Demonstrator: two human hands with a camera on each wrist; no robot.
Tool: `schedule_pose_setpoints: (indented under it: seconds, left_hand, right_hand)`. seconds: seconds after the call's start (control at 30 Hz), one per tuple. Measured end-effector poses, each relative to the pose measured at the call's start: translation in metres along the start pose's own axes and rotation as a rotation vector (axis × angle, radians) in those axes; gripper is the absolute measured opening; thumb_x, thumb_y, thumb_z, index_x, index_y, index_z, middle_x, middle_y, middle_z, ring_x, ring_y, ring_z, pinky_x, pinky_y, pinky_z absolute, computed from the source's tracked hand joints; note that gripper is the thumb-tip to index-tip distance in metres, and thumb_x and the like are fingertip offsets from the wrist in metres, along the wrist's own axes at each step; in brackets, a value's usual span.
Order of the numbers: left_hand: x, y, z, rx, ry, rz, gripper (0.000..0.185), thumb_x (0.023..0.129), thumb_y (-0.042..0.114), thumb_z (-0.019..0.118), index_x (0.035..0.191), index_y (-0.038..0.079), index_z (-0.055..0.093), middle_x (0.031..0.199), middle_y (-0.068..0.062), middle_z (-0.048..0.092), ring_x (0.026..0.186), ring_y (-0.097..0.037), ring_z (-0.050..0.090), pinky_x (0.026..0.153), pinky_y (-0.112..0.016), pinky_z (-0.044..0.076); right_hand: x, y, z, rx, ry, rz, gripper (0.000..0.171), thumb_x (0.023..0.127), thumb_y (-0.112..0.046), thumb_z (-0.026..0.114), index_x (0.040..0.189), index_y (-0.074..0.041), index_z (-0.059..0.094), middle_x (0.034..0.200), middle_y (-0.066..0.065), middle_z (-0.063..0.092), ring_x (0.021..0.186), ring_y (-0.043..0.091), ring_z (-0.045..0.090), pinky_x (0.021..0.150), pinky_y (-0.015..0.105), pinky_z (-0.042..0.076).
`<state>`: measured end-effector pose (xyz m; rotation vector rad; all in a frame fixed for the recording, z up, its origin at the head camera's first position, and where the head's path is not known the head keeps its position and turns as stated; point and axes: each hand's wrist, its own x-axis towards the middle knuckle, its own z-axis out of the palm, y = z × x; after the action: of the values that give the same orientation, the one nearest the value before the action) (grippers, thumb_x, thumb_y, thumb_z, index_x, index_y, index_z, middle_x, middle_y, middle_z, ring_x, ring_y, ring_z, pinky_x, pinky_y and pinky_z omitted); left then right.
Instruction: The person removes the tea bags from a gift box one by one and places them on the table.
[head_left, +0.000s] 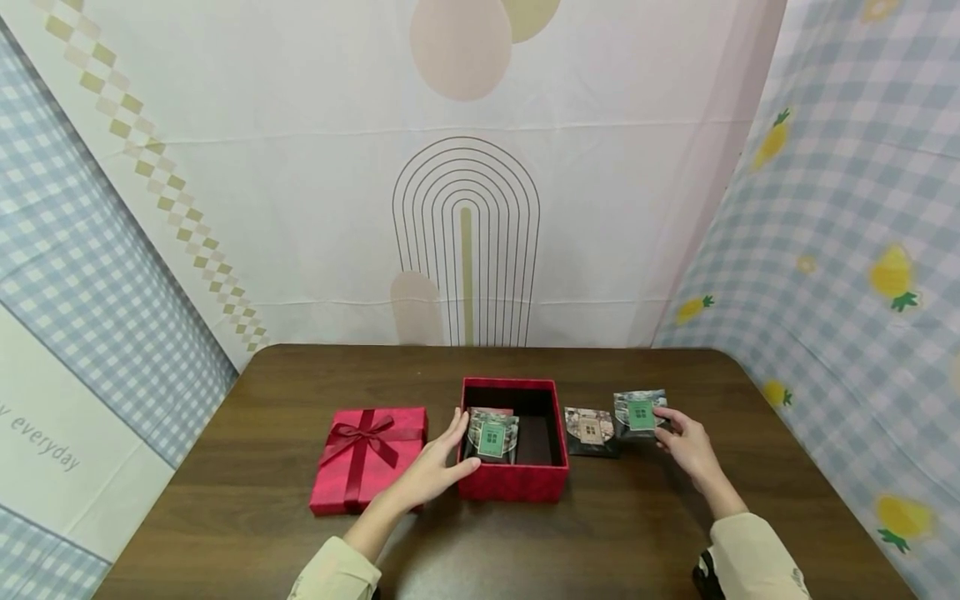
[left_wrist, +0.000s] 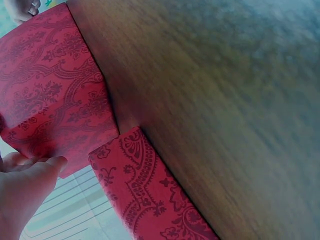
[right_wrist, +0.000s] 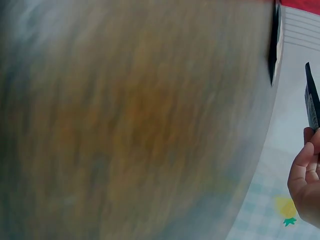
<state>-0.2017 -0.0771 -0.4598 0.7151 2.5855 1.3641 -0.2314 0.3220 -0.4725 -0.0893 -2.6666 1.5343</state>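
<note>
My L hand (head_left: 442, 460) rests on box (head_left: 513, 483), lower ctr; R hand (head_left: 692, 450) pinches packet (head_left: 639, 412), lower rt; edge grip, so might slip.

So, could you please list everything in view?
Open square patterned box: one, red, mid-table.
Square ribboned lid: one, red, left of box.
Flat green-labelled sachets: two, dark, boxed and held.
Flat beige-labelled sachet: one, dark, right of box.
Mostly hidden item: one, pinkish, behind boxed sachet.
Wooden table: one, brown, beneath.
Printed backdrop: one, white, behind.
Checked fabrics: two, blue, sides.
Sleeves: two, cream, forearms.
Left grip: one, bare, touching box.
Right grip: one, bare, pinching sachet.
</note>
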Motion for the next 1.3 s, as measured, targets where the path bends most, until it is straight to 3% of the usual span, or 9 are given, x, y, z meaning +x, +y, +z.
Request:
schedule_pose_setpoints:
  seconds: [0.4, 0.7, 0.8, 0.93, 1.3]
  left_hand:
    - [0.001, 0.001, -0.002, 0.004, 0.000, -0.008, 0.072, 0.090, 0.027, 0.057, 0.145, 0.004, 0.017, 0.151, -0.017, 0.006, 0.133, -0.033, 0.025, 0.105, -0.051, 0.023]
    - [0.001, 0.001, -0.001, -0.001, -0.016, 0.002, 0.074, 0.090, 0.030, 0.057, 0.145, 0.003, 0.015, 0.151, -0.020, 0.005, 0.133, -0.034, 0.023, 0.104, -0.052, 0.024]
    - [0.001, 0.001, -0.001, -0.003, -0.018, 0.008, 0.073, 0.091, 0.028, 0.056, 0.146, 0.003, 0.015, 0.150, -0.021, 0.005, 0.133, -0.035, 0.024, 0.104, -0.053, 0.024]
    - [0.001, 0.002, -0.001, -0.002, -0.015, 0.001, 0.072, 0.090, 0.027, 0.057, 0.146, 0.004, 0.016, 0.151, -0.018, 0.004, 0.133, -0.033, 0.025, 0.104, -0.052, 0.024]
    - [0.001, 0.001, 0.000, 0.028, -0.005, 0.010, 0.073, 0.090, 0.029, 0.056, 0.145, 0.003, 0.016, 0.150, -0.020, 0.005, 0.132, -0.036, 0.024, 0.104, -0.052, 0.024]
  right_hand:
    - [0.003, 0.017, -0.010, -0.096, -0.058, 0.065, 0.038, 0.086, 0.003, 0.050, 0.122, 0.016, 0.045, 0.119, 0.036, 0.047, 0.070, 0.008, 0.054, 0.058, 0.022, 0.047]
    - [0.008, 0.028, -0.017, -0.215, -0.091, 0.076, 0.035, 0.085, 0.000, 0.054, 0.117, 0.014, 0.049, 0.107, 0.033, 0.054, 0.073, 0.016, 0.054, 0.058, 0.026, 0.046]
    - [0.009, 0.030, -0.018, -0.302, -0.067, 0.040, 0.035, 0.085, -0.003, 0.055, 0.116, 0.012, 0.052, 0.107, 0.033, 0.055, 0.081, 0.030, 0.057, 0.067, 0.035, 0.046]
    - [0.011, 0.032, -0.019, -0.376, -0.054, 0.005, 0.035, 0.085, -0.006, 0.055, 0.116, 0.010, 0.054, 0.113, 0.035, 0.052, 0.102, 0.047, 0.048, 0.083, 0.051, 0.039]
    - [0.010, 0.031, -0.017, -0.404, -0.067, 0.009, 0.038, 0.085, -0.005, 0.052, 0.119, 0.010, 0.052, 0.123, 0.038, 0.044, 0.113, 0.054, 0.037, 0.089, 0.061, 0.033]
